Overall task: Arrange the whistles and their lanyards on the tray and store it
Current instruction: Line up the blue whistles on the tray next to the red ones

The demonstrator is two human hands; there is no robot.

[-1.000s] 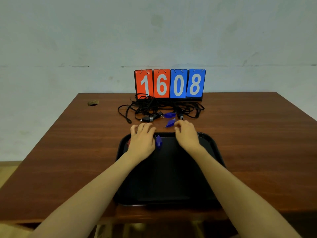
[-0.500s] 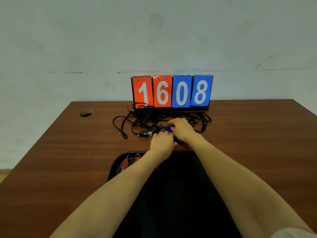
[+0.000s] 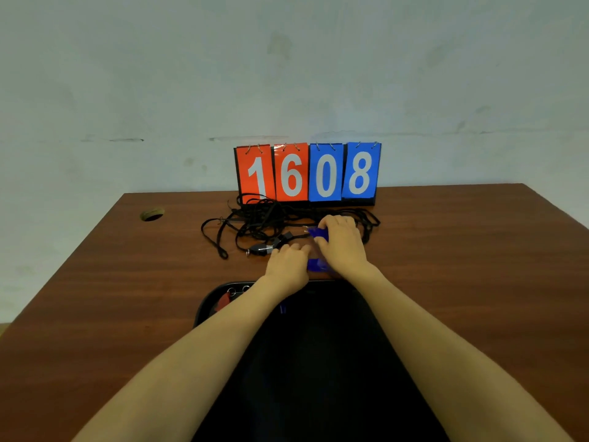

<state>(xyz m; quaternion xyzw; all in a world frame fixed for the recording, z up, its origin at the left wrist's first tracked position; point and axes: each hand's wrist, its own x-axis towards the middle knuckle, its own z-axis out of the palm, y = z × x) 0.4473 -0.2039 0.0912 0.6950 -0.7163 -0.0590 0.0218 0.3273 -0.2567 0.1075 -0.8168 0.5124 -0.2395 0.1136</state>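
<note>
A black tray [image 3: 207, 306] lies at the near middle of the brown table, with a red whistle [image 3: 224, 300] and a blue whistle [image 3: 282, 308] at its far end. Beyond it sits a tangle of black lanyards [image 3: 255, 218] and a black whistle [image 3: 259, 249]. My right hand [image 3: 342, 244] curls its fingers over a blue whistle [image 3: 318, 232] among the lanyards. My left hand [image 3: 288, 264] lies just left of it, over another blue whistle [image 3: 315, 264] that shows between the two hands; whether it grips that whistle is hidden.
A flip scoreboard [image 3: 307, 173] reading 1608 stands at the table's far edge against the wall. A round cable hole [image 3: 152, 214] is at the far left of the table [image 3: 111, 282].
Both hands have left the tray's far end and reached forward to the blue whistles by the lanyards. The camera has also tipped, so the tray sits lower in view.
</note>
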